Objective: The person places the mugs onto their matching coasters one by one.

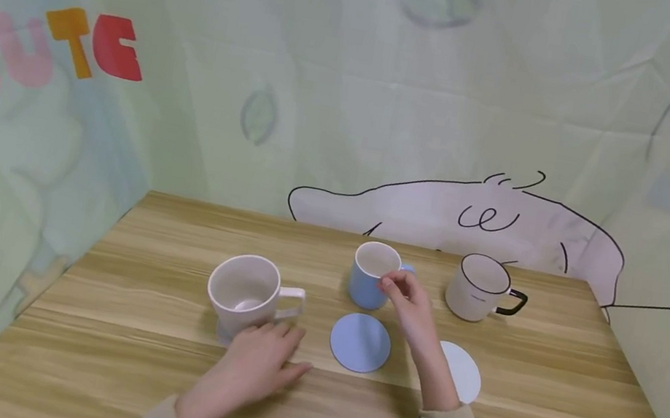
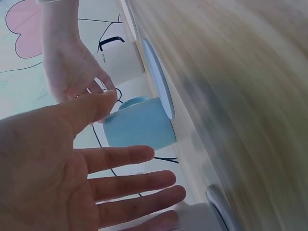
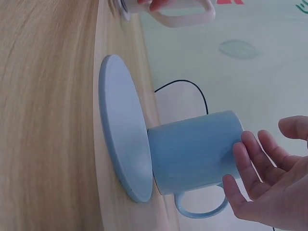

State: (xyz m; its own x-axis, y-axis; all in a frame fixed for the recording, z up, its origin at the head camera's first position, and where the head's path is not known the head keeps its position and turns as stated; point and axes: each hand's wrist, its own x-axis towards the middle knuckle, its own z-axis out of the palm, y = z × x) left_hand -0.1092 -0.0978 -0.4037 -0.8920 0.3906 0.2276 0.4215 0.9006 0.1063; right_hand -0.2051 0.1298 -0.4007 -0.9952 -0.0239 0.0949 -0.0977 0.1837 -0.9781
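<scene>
Seen from where I stand, with 12 o'clock pointing away from the seated person: one wood-grain surface (image 1: 134,294), bearing three mugs and three round coasters. Item, a large white mug (image 1: 245,286), upright on a pale coaster (image 1: 225,335), between 9 and 10 o'clock of the middle disc, handle toward 3. Item, a blue mug (image 1: 367,285), upright on the bare wood, just beyond a blue coaster (image 1: 360,343) at its 12 o'clock, handle toward 2 or 3 and partly hidden. Item, a black-rimmed mug (image 1: 473,291), upright, at 12 o'clock of a white coaster (image 1: 459,372) and apart from it, handle near 3. Item, two hands: the left hand (image 1: 259,359), fingers spread and gripping nothing, at the large mug's 5 o'clock, contact uncertain; the right hand (image 1: 413,309), fingers loosely bent with the thumb apart, at the blue mug's rim toward 4 o'clock, no grasp visible, light touch possible. State of the work, in my judgement: one mug seated on its coaster, that pairing apparently complete; the blue pairing attended to but unfinished; the black-rimmed mug and white coaster unpaired and unattended. About a third seems done, if each coaster is meant to take a mug.
</scene>
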